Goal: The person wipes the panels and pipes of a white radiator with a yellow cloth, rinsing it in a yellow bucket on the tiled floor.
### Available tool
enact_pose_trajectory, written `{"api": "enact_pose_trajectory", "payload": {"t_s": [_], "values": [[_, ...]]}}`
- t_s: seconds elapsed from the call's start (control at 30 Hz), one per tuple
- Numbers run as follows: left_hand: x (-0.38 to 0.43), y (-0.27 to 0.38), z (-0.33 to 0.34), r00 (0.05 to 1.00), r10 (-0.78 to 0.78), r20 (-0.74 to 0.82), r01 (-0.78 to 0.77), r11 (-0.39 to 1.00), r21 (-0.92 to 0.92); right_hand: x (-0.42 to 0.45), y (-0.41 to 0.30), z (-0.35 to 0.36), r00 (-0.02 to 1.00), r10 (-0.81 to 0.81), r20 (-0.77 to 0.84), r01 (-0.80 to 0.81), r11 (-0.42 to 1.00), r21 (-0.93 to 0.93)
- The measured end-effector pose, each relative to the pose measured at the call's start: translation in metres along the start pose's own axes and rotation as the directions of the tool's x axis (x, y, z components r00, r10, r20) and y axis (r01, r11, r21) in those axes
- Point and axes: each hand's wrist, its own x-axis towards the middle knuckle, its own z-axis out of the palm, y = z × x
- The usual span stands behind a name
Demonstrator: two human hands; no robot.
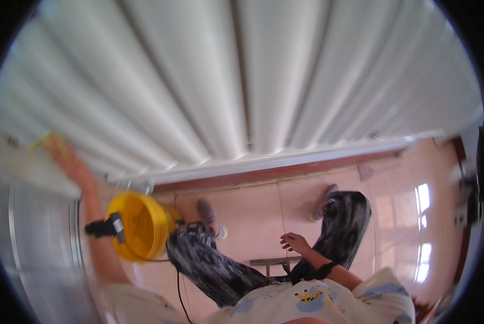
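My left hand [68,162] is stretched out to the far left, against the lower left end of a large white ribbed panel [242,81] that looks like a radiator. A yellow cloth [43,141] shows at its fingers; both are blurred. My right hand [295,243] hangs between my knees, with nothing in it and its fingers loosely apart. Below my left forearm stands a yellow bucket [122,243], its inside partly visible. A black strap with a small device [106,228] is on the left forearm, and a cable runs from it.
Pink tiles cover the floor [250,210], where my two feet rest apart. Part of a wooden frame [272,261], perhaps a stool, shows between my legs. A grey metallic surface [39,231] borders the left, and a blurred dark object [470,194] the right.
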Motion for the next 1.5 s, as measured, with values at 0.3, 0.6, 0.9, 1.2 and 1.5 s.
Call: {"api": "enact_pose_trajectory", "payload": {"t_s": [0.3,0.6,0.9,1.2,1.5], "values": [[-0.115,0.024,-0.019,0.937,-0.238,0.257,0.239,0.971,0.027,-0.007,-0.014,0.004,0.998,0.033,0.046,-0.03,0.998,-0.062],[-0.158,0.038,-0.047,0.843,-0.139,0.52,-0.023,0.956,0.293,-0.005,-0.016,-0.003,1.0,-0.004,0.022,0.006,0.995,-0.102],[-0.115,0.082,-0.054,0.303,-0.206,0.93,0.088,0.978,0.188,-0.011,-0.02,-0.009,0.999,-0.053,-0.013,0.052,0.996,-0.072],[-0.077,0.297,-0.084,0.059,0.341,0.938,0.922,0.341,-0.182,-0.063,-0.054,-0.019,0.966,-0.237,0.105,0.204,0.946,0.252],[-0.184,0.388,-0.078,0.106,0.153,0.982,0.991,0.068,-0.117,-0.161,-0.139,-0.032,0.668,-0.701,0.249,0.5,0.671,0.548]]}}
